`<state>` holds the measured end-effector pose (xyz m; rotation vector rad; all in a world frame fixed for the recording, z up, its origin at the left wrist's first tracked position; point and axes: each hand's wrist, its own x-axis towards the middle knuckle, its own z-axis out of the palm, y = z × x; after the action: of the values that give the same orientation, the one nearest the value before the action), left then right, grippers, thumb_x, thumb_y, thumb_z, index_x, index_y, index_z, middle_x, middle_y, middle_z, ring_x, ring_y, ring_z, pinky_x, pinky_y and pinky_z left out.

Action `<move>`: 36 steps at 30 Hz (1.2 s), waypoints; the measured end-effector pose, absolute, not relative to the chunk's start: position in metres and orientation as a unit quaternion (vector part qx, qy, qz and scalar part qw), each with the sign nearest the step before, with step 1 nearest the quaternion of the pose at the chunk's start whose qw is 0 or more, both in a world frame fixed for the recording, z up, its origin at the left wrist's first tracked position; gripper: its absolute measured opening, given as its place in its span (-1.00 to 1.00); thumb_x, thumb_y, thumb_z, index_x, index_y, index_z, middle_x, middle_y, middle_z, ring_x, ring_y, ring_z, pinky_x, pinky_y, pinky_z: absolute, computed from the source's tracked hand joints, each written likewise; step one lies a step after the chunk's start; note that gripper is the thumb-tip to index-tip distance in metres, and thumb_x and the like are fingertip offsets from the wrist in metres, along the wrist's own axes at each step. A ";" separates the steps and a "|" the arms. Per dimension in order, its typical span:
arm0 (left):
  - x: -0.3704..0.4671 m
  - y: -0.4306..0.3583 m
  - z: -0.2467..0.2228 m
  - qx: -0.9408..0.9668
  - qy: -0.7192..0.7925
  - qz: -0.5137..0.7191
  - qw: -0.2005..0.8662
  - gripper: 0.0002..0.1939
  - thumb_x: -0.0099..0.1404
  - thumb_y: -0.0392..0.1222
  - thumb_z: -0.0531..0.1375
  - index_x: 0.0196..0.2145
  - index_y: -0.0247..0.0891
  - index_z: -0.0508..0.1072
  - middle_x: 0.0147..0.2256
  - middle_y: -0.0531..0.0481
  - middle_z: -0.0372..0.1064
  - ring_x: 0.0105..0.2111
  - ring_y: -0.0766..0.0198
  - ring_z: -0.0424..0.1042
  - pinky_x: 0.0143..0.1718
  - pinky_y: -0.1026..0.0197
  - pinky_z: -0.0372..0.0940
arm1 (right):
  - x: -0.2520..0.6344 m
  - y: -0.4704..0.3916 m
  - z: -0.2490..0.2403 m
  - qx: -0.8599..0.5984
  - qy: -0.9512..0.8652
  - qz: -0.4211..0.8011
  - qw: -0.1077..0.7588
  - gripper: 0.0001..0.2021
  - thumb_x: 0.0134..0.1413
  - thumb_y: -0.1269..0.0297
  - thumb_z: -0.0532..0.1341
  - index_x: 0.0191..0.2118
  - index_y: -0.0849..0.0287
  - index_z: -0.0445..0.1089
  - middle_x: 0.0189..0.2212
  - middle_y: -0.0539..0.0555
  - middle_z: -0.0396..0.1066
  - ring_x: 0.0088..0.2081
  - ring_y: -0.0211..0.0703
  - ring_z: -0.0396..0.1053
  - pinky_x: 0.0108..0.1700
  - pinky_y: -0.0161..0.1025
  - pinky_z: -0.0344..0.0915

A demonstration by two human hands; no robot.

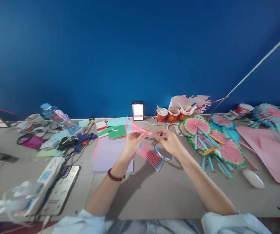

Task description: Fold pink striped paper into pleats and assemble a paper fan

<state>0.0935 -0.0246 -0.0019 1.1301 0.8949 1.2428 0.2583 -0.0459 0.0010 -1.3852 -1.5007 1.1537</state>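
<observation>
My left hand (134,141), with a beaded bracelet at the wrist, is closed around a pleated pink paper fan (133,126) with light-blue edging. Its folds spread out at the upper left. The fingers of my right hand (169,143) pinch at the narrow end of the same fan, close to the left fingertips. Just below the right hand is a blue-and-white ring like a tape roll (157,150); whether the hand touches it I cannot tell. Another pleated pink strip (151,156) with blue ends lies on the table beneath my hands.
Lilac paper (110,156) and green sheets (117,132) lie left of centre, near a blue glue gun (83,139). A phone (138,111) stands against the wall by red paper cups (173,114). Watermelon-style paper fans (229,148) and a white mouse (253,178) are on the right.
</observation>
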 end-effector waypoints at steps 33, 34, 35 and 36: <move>0.085 -0.019 0.003 0.464 0.423 0.525 0.574 -0.71 -0.02 -0.03 0.35 -0.50 -0.35 0.53 -0.46 -0.09 0.52 -0.43 0.20 0.51 -0.33 0.21 0.41 | 0.254 -0.051 0.011 -0.517 -0.556 0.493 0.425 -0.84 -0.06 0.23 0.18 -0.32 0.15 0.25 -0.44 0.08 0.53 -0.58 -0.27 0.35 -0.59 -0.38 0.10; 0.085 -0.019 0.002 0.461 0.416 0.524 0.583 -0.69 -0.02 -0.01 0.35 -0.48 -0.36 0.53 -0.44 -0.10 0.53 -0.42 0.20 0.50 -0.34 0.22 0.41 | 0.254 -0.051 0.012 -0.515 -0.552 0.494 0.431 -0.83 -0.06 0.21 0.19 -0.33 0.16 0.25 -0.44 0.09 0.53 -0.58 -0.27 0.35 -0.60 -0.38 0.10; 0.086 -0.019 0.001 0.459 0.408 0.521 0.593 -0.68 -0.02 0.00 0.35 -0.46 -0.36 0.53 -0.43 -0.10 0.52 -0.42 0.21 0.50 -0.35 0.23 0.41 | 0.253 -0.051 0.011 -0.514 -0.548 0.495 0.437 -0.81 -0.07 0.20 0.20 -0.34 0.16 0.25 -0.44 0.10 0.53 -0.57 -0.27 0.35 -0.61 -0.39 0.10; 0.087 -0.019 0.001 0.459 0.398 0.517 0.603 -0.66 -0.02 0.02 0.35 -0.44 -0.36 0.52 -0.42 -0.10 0.52 -0.42 0.22 0.50 -0.35 0.24 0.41 | 0.252 -0.051 0.011 -0.513 -0.546 0.494 0.441 -0.80 -0.08 0.19 0.21 -0.34 0.17 0.25 -0.43 0.10 0.52 -0.57 -0.28 0.35 -0.61 -0.39 0.10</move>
<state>0.0871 -0.0194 0.0008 1.0621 0.9224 1.1979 0.2525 -0.0509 0.0110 -1.2738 -1.3549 1.2268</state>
